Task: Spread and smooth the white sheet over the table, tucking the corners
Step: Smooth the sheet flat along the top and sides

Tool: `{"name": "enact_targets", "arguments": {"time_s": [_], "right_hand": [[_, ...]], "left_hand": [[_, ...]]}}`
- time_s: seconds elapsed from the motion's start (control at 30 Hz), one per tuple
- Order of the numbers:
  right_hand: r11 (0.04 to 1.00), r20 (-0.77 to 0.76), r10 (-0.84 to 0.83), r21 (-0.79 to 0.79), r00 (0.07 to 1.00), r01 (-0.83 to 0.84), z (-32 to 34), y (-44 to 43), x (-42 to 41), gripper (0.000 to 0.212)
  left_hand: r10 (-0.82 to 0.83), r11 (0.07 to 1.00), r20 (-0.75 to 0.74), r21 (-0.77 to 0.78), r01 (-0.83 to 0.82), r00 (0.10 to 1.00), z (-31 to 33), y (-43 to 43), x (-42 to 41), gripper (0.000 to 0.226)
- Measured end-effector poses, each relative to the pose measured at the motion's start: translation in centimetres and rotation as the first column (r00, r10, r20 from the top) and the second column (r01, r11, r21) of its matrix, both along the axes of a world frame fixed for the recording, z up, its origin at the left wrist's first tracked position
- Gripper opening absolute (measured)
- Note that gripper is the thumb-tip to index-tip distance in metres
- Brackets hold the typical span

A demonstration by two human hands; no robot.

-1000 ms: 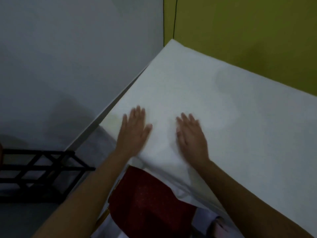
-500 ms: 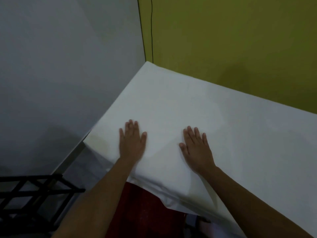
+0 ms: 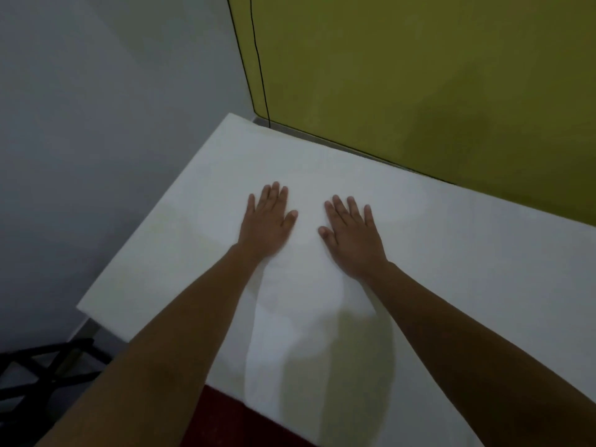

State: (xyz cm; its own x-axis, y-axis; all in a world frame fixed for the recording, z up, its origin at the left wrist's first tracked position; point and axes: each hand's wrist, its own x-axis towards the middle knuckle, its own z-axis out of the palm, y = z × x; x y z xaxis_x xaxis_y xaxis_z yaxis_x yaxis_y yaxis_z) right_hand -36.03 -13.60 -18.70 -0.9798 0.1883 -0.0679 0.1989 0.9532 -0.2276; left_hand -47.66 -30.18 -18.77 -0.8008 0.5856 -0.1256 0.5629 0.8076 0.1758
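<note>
The white sheet (image 3: 451, 253) lies flat over the table and covers its top from the far corner to the near edge. My left hand (image 3: 266, 219) rests palm down on the sheet, fingers together and pointing away from me. My right hand (image 3: 353, 233) lies flat beside it, a short gap to the right, fingers slightly spread. Neither hand holds any cloth. The sheet's near left corner (image 3: 84, 306) hangs just past the table edge. The table itself is hidden under the sheet.
A grey wall (image 3: 96, 108) stands to the left and a yellow-green wall (image 3: 419, 75) behind the table, with a thin black cable (image 3: 259, 59) running down at their joint. A black metal rack (image 3: 42, 366) stands at lower left. Dark red cloth (image 3: 258, 427) shows below the near edge.
Both hands have slid forward across the sheet, away from the near edge toward the far corner. The folds near the front edge have flattened, and the view has tilted up.
</note>
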Motion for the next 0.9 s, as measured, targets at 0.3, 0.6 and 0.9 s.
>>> {"name": "enact_targets", "arguments": {"time_s": [0.3,0.6,0.9], "right_hand": [[0.999,-0.052,-0.028,0.02,0.998,0.029,-0.8,3.1,-8.8,0.06],[0.999,-0.055,-0.045,0.0,0.997,0.045,-0.7,3.2,-9.8,0.061],[0.998,-0.042,-0.059,-0.022,0.997,0.058,-0.4,2.9,-9.5,0.06]], "left_hand": [[-0.072,0.996,-0.078,-0.058,0.067,0.994,-0.2,2.4,-11.9,0.073],[0.175,0.98,-0.126,-0.076,-0.185,0.977,-0.4,2.7,-17.1,0.075],[0.252,0.943,-0.243,-0.155,-0.294,0.937,0.5,2.8,-15.9,0.073]]}}
